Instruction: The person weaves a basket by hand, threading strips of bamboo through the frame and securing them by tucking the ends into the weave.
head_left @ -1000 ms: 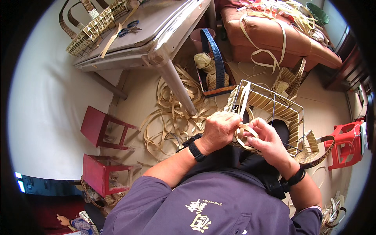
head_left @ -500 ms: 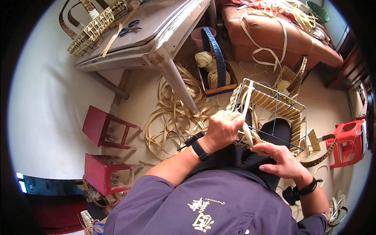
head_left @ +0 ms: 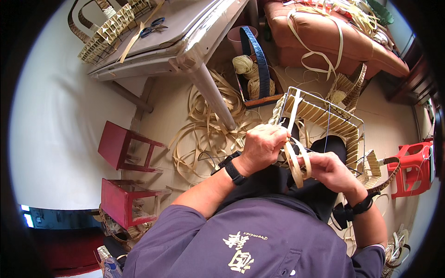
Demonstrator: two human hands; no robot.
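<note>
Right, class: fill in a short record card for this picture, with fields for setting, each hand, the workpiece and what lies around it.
setting: seated person weaving, seen from above
left hand: closed on the pale weaving strip by the frame
right hand: pinching the same strip's loop
workpiece: wire basket frame, partly woven, on the lap
floor: loose coils of strips, two red stools
table: scissors, a woven basket
</note>
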